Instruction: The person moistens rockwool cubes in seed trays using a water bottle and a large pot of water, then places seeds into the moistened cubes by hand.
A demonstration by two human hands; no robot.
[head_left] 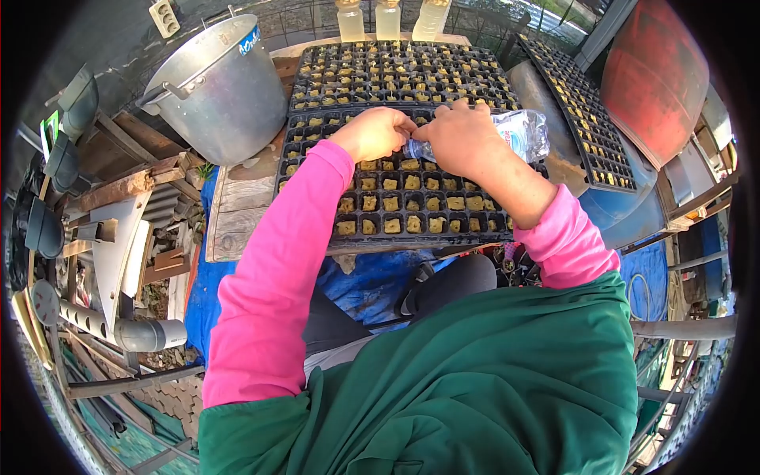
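A clear plastic bottle (529, 136) with a pink and blue label lies nearly sideways above the seedling trays. My right hand (463, 141) is closed round its neck half, and the body sticks out to the right. My left hand (372, 133) is pinched at the neck end, its fingertips close to those of my right. What the left fingertips hold is hidden. Under both hands is a black seedling tray (419, 238), its cells holding yellowish sponge cubes (391, 203). Behind it lies another such tray (294, 99), with small pale sprouts in some cubes.
A large metal pot (218, 95) stands left of the trays on the wooden table (241, 214). Several bottles of cloudy liquid (388, 22) line the back edge. To the right are another seedling tray (582, 119), a blue barrel (633, 214) and a red barrel (655, 79).
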